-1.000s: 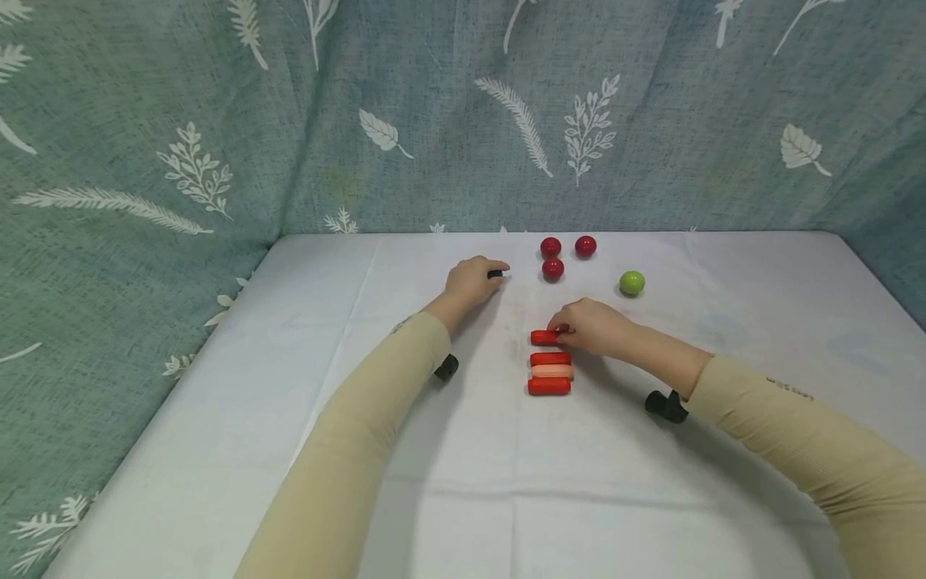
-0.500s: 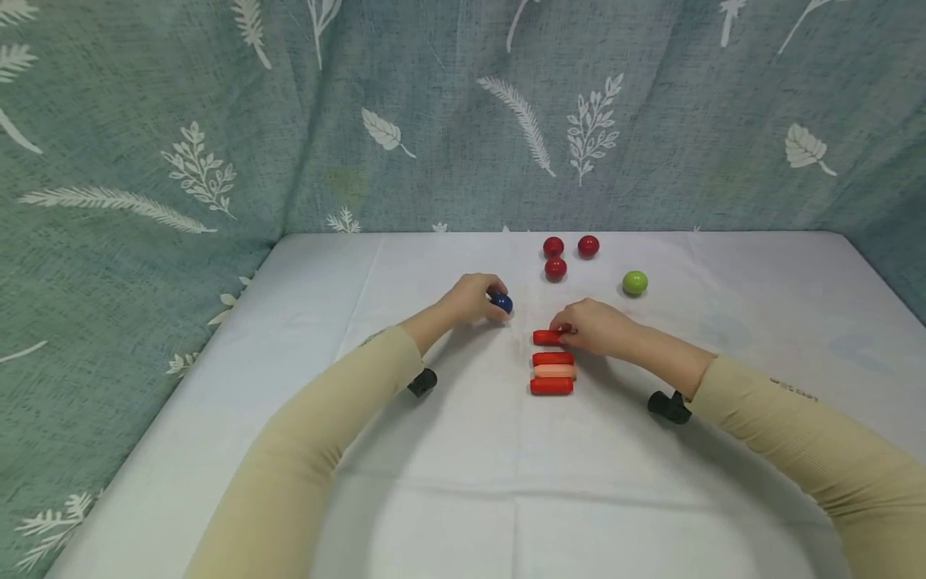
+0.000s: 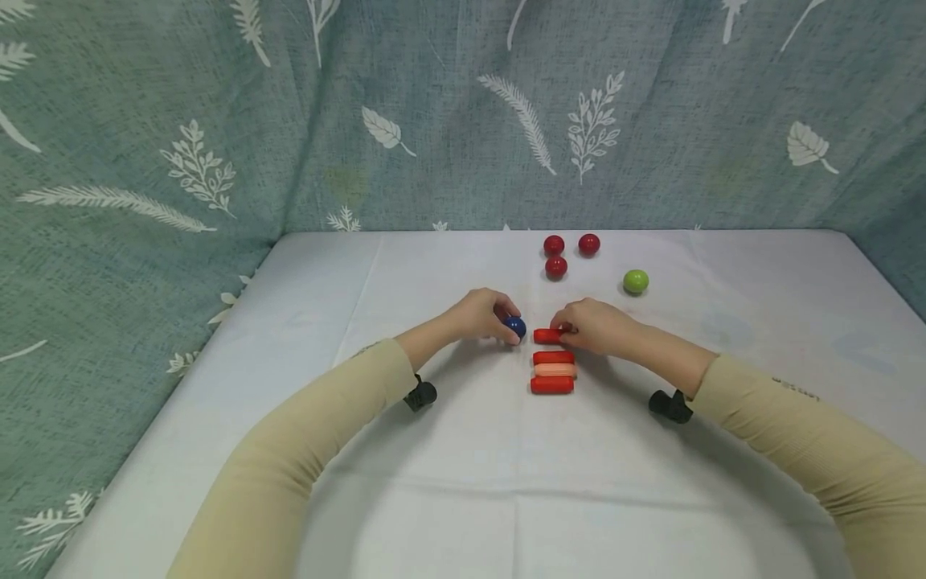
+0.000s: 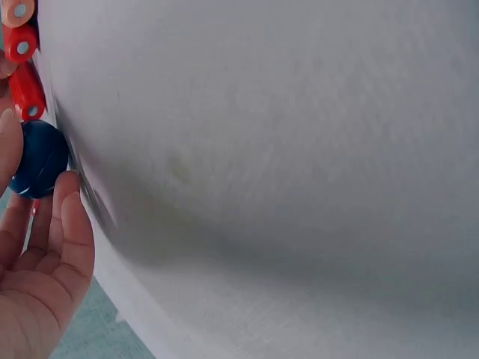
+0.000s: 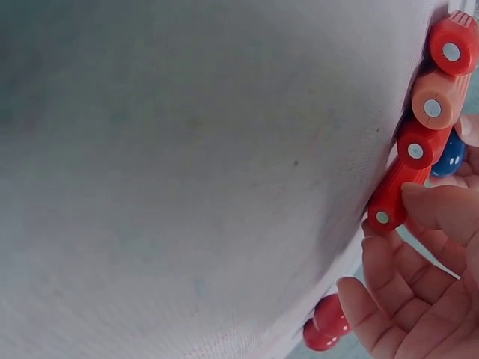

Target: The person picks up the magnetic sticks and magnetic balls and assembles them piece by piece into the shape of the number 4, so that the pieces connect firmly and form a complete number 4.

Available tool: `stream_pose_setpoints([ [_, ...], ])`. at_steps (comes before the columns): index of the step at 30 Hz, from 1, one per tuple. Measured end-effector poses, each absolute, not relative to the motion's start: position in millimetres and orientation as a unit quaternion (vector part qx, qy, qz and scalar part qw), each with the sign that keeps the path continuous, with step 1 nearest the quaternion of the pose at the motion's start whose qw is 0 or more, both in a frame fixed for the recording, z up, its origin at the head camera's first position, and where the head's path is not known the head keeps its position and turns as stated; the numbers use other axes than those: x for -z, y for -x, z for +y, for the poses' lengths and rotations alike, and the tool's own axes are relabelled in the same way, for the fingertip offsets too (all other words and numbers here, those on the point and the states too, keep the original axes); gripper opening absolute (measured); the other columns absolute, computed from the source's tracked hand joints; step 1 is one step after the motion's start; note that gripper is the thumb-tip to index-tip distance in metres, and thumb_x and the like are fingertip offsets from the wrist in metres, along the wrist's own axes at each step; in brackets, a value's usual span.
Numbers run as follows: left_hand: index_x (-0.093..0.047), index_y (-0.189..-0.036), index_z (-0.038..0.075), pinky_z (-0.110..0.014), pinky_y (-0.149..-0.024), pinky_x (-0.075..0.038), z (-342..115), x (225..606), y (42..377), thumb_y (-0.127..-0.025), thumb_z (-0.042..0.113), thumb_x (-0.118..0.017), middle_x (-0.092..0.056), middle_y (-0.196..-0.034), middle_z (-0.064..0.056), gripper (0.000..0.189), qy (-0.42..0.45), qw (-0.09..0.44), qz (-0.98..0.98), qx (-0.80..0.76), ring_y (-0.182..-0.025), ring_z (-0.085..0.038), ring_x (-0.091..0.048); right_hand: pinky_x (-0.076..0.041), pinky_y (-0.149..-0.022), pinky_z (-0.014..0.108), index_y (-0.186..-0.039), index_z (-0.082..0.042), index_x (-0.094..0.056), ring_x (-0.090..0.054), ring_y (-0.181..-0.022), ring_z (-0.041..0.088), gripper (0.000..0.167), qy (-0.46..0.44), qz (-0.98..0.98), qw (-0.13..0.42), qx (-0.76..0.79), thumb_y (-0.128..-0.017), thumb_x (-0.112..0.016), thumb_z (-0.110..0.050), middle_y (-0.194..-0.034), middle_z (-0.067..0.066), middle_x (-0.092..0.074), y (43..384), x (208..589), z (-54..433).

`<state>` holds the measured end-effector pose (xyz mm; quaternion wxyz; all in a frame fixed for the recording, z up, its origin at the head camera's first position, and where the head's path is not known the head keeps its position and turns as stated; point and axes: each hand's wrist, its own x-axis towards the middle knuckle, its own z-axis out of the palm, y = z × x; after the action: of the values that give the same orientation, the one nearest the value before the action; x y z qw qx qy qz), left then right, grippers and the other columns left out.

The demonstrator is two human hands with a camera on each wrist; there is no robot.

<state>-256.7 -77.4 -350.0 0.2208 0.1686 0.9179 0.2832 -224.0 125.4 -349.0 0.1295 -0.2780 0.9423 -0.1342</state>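
Note:
My left hand (image 3: 481, 314) grips a dark blue glossy ball (image 3: 515, 326) between thumb and fingers, low over the table. The ball sits just left of a red cylinder (image 3: 546, 336), whose right end my right hand (image 3: 595, 325) pinches between thumb and fingertips. In the right wrist view the held cylinder (image 5: 388, 202) shows a pale round disc on its end, and the blue ball (image 5: 449, 155) shows behind the row. Nearer the person lie a red cylinder (image 3: 553, 357), an orange ribbed one (image 3: 555, 370) and another red one (image 3: 552, 385), side by side.
Red balls (image 3: 556, 267) stand grouped beyond the hands, near the table's back edge. A green ball (image 3: 636, 281) lies to their right. White cloth (image 3: 463, 515) covers the table, and a patterned green curtain (image 3: 434, 121) hangs behind and on the left.
My left hand has come toward the person and right, bringing the blue ball beside the held red cylinder; a second ago it was farther back, holding a dark thing. My right hand has stayed put.

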Motion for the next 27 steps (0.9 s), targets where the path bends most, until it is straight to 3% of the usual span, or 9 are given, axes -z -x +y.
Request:
stream_pose_setpoints([
  [10,-0.064,-0.11,0.011,-0.021,-0.065,-0.047,-80,352,251,-0.073,0.02,-0.077,-0.063,-0.101,-0.004,0.04,-0.117,0.239,0.907,-0.327,-0.083,-0.016,-0.055,-0.05,-0.079,0.032,-0.107,-0.003,-0.065,-0.054,-0.078,0.017,0.024,0.278,0.942,0.132,0.132,-0.083,-0.065,-0.008,-0.09,0.007,-0.065,224,349,124],
  [27,-0.064,-0.114,0.012,-0.021,-0.066,-0.05,-90,360,252,-0.074,0.011,-0.075,-0.061,-0.115,-0.008,0.042,-0.075,0.264,0.871,-0.408,-0.089,-0.014,-0.057,-0.051,-0.079,0.033,-0.108,-0.004,-0.065,-0.057,-0.083,0.019,0.027,0.27,0.944,0.126,0.141,-0.081,-0.066,-0.01,-0.096,0.009,-0.065,226,348,126],
])
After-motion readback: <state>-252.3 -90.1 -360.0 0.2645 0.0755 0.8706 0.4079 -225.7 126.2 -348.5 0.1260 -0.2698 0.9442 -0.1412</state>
